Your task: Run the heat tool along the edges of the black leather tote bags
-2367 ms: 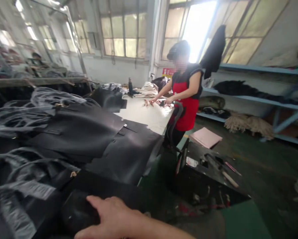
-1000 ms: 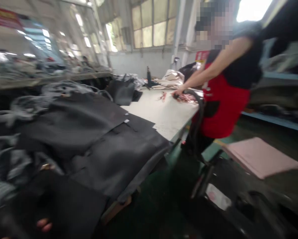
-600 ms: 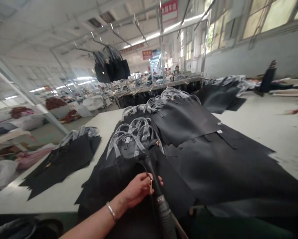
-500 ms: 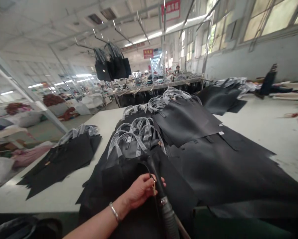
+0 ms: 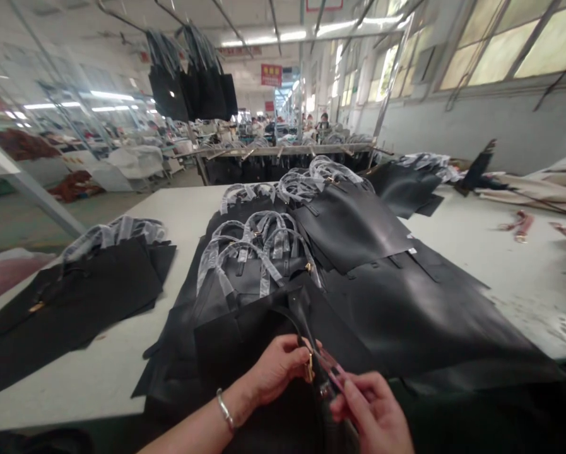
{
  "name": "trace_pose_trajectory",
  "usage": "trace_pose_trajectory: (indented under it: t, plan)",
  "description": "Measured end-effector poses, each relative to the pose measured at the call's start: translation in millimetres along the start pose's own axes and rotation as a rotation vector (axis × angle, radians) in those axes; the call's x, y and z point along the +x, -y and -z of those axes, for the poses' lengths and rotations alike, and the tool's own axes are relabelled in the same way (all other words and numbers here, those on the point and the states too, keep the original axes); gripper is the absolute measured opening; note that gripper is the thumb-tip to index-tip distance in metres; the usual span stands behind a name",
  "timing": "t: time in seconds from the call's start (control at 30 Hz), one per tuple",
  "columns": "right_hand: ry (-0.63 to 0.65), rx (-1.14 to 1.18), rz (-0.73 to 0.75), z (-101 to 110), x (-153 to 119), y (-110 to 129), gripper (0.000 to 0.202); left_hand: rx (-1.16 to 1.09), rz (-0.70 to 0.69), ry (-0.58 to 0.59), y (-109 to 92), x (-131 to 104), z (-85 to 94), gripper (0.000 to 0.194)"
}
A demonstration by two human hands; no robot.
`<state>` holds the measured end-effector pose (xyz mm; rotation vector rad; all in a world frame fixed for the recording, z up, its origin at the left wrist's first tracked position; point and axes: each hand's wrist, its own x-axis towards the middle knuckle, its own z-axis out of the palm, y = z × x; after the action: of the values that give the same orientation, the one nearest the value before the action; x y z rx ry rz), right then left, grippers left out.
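My left hand (image 5: pixel 280 369) pinches a thin black strap (image 5: pixel 294 321) with a gold-coloured metal clasp (image 5: pixel 309 366). In my right hand (image 5: pixel 377 407) is a slim pink-handled tool (image 5: pixel 336 373), whose two narrow arms look like thread snips. Its tip meets the strap beside my left fingertips. Under both hands lies a black bag panel (image 5: pixel 245 325). A dark tube with a metal band, partly hidden by my right hand, runs beneath them. Just beyond, black bags (image 5: pixel 254 275) have loop handles (image 5: pixel 268 243) wrapped in clear plastic.
More black bags (image 5: pixel 372 315) are piled on the right, and another stack (image 5: pixel 93 284) lies left on the pale table (image 5: pixel 178 211). Reddish straps (image 5: pixel 519 226) rest at the right. Black bags (image 5: pixel 188 82) hang from a rack ahead. Distant people sit beyond it.
My right hand has come into view from the lower right, bringing the slim pink tool to the strap. My left hand still pinches the strap. The view has shifted.
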<state>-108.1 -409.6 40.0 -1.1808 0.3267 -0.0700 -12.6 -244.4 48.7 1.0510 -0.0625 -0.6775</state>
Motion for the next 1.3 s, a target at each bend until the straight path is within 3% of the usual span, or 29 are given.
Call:
trace_pose_trajectory:
  t: [0.1,0.27,0.5,0.6,0.7,0.8,0.9,0.97,1.2,1.3]
  plan:
    - [0.076,-0.130,-0.019,-20.8,6.6,-1.9,0.032,-0.016,0.024,0.004,-0.8,-3.2,3.5,0.036]
    - [0.177,-0.464,-0.035,-23.9,7.2,3.7,0.041,-0.045,0.037,-0.032,2.5,-4.0,7.0,0.021]
    - [0.091,-0.660,0.119,-17.2,4.2,8.8,0.029,-0.123,0.055,-0.018,5.7,-2.5,12.1,0.033]
    - [0.260,-0.690,0.182,-14.8,4.7,12.4,0.033,-0.140,0.083,-0.002,4.9,-2.3,12.6,0.042]
    - [0.393,-0.662,0.143,-13.8,1.8,16.1,0.028,-0.116,0.100,-0.027,3.9,-2.3,11.5,0.045]
    - [0.295,-0.526,0.088,-9.1,-0.6,17.5,0.021,-0.108,0.108,-0.024,3.8,-1.8,10.8,0.044]
    - [-0.045,-0.307,0.128,-6.5,3.4,16.5,0.017,-0.111,0.093,-0.005,4.9,-0.9,11.1,0.041]
    - [-0.188,-0.306,0.178,-9.1,9.0,14.6,0.018,-0.108,0.083,0.015,5.4,-0.6,11.5,0.039]
    - [0.094,-0.797,0.188,-14.9,15.2,2.0,0.018,-0.088,0.089,0.035,4.1,-3.0,11.6,0.038]
    - [0.121,-0.960,0.315,-10.6,14.6,2.0,0.044,-0.092,0.087,0.037,3.7,-3.7,10.8,0.034]
